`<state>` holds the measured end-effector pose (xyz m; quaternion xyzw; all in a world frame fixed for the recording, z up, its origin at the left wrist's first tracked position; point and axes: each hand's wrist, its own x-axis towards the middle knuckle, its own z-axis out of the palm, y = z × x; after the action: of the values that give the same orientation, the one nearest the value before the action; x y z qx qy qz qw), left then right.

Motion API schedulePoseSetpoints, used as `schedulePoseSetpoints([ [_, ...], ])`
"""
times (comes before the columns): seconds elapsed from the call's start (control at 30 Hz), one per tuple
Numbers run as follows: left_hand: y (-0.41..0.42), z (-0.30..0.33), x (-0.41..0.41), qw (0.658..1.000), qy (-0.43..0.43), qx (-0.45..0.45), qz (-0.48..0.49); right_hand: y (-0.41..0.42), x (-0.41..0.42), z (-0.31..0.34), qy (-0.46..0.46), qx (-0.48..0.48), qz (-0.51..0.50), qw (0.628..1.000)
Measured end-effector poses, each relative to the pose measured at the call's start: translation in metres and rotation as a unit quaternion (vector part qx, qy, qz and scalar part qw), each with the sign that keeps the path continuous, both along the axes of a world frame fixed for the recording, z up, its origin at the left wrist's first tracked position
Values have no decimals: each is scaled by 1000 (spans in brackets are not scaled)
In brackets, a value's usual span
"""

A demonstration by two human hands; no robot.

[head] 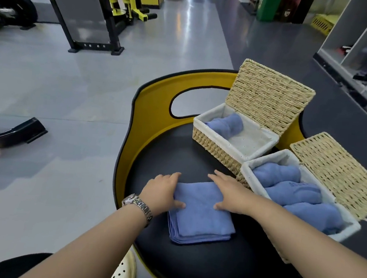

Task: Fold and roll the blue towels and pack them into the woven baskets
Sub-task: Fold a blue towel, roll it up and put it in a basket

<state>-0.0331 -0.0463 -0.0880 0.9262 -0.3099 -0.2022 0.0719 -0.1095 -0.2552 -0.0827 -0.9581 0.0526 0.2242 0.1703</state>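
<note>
Black desk [198, 158]: left hand [162, 192] and right hand [231, 194], both flat and spread, pressing folded blue towel [200, 215] beside woven baskets [217, 148].

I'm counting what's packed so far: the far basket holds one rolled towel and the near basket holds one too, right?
Not quite. In the head view, the far basket does hold one rolled towel, but the near basket holds three rolled towels, side by side.
</note>
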Motion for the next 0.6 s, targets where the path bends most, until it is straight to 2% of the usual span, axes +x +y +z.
schedulePoseSetpoints([
  [0.1,1,-8,1,1000,-6,17,0,-6,3,-3,-20,-15,1,1000],
  [0.23,4,-7,2,991,-33,-131,-24,-13,-3,-2,-126,36,34,991],
  [0.3,6,-3,-1,982,-68,-163,-72,-16,-12,3,-206,7,80,975],
  [0.37,9,-1,-8,970,-142,-143,-140,-16,-24,6,-266,-52,127,954],
  [0.43,16,0,-13,957,-184,-119,-192,-17,-39,4,-283,-84,152,943],
  [0.5,23,1,-20,954,-178,-97,-220,-20,-52,-2,-276,-102,173,940],
  [0.6,32,4,-31,961,-120,-101,-227,-20,-61,-5,-273,-94,178,941],
])
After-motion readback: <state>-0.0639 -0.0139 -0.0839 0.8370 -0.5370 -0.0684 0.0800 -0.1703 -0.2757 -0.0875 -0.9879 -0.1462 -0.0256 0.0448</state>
